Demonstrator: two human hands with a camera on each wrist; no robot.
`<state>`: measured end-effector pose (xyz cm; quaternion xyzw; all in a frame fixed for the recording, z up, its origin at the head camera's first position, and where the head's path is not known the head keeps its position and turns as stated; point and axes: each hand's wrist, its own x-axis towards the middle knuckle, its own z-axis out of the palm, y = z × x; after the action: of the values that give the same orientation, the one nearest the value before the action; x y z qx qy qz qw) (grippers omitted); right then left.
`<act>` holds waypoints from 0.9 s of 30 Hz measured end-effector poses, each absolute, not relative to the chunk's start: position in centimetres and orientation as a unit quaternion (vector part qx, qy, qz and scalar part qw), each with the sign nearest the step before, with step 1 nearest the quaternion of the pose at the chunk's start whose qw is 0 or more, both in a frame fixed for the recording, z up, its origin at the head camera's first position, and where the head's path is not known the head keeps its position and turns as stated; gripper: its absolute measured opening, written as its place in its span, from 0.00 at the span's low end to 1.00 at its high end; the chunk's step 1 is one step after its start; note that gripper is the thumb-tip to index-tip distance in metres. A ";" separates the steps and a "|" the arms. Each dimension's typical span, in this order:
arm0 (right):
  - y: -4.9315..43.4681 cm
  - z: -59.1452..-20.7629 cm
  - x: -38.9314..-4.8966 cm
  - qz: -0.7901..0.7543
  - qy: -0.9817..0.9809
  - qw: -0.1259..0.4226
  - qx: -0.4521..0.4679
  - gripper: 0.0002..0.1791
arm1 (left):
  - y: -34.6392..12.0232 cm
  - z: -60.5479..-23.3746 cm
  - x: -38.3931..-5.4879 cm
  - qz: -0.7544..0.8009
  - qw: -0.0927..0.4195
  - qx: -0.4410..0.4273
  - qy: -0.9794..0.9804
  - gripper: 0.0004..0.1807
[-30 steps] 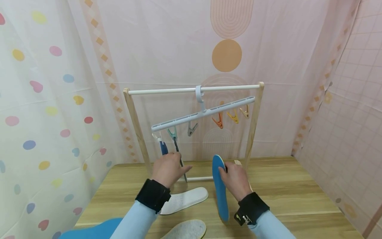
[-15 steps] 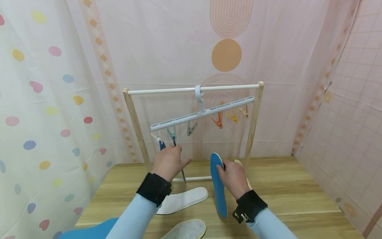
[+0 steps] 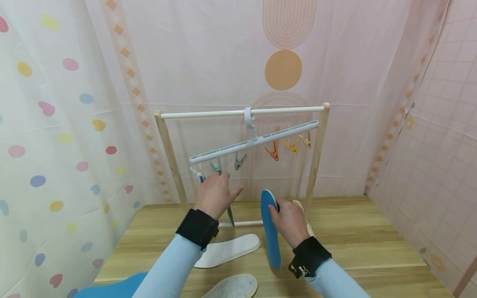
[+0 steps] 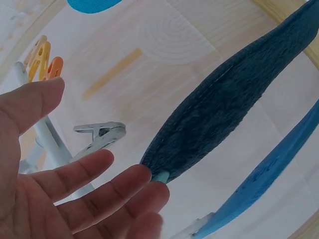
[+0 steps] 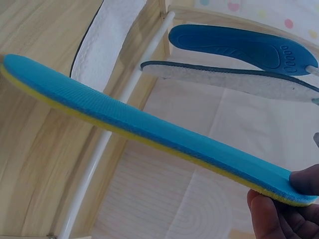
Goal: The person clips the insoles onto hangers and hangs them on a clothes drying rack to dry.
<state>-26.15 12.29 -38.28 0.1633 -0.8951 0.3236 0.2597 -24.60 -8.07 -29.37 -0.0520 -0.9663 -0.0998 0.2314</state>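
My right hand (image 3: pixel 292 219) pinches a blue insole (image 3: pixel 271 231) at its upper end, thumb on the blue face; a yellow underside shows in the right wrist view. The insole hangs nearly upright over the table. My left hand (image 3: pixel 214 195) has its fingers extended, the fingertips right at the clipped top of a dark, fuzzy insole (image 4: pixel 214 104). That insole hangs from a teal clip (image 3: pixel 215 166) on a pale grey-blue hanger (image 3: pixel 257 141), which tilts down to the left. Beside it hangs another blue insole (image 5: pixel 239 47). A grey clip (image 3: pixel 239 161) dangles without anything in it.
The hanger hooks over the white bar of a wooden rack (image 3: pixel 167 157). Orange (image 3: pixel 273 151), yellow (image 3: pixel 292 145) and tan (image 3: pixel 306 140) clips hang on its right half. A white insole (image 3: pixel 234 249), a greyish insole (image 3: pixel 232 286) and a blue piece (image 3: pixel 112 287) lie on the table.
My left hand has shifted up and slightly right, toward the teal clip. The right hand has drifted a little left with the blue insole in its grip.
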 end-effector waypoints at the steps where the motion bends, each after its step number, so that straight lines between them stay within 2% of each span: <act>1: 12.3 -38.3 -26.2 0.325 -0.895 0.258 0.163 0.16 | -8.0 -29.2 -24.6 -0.098 0.236 -0.051 -0.965 0.29; 7: 12.1 -37.9 -26.2 0.333 -0.901 0.235 0.150 0.14 | -7.6 -28.6 -24.8 -0.098 0.255 -0.050 -0.961 0.29; 27: 11.3 -37.1 -26.5 0.328 -0.904 0.230 0.152 0.13 | -5.9 -27.1 -26.8 -0.109 0.285 -0.025 -0.952 0.26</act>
<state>-26.54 11.32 -37.12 0.1520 -0.9036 0.3277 0.2303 -26.80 -5.88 -27.12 -0.0248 -0.9521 -0.1091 0.2846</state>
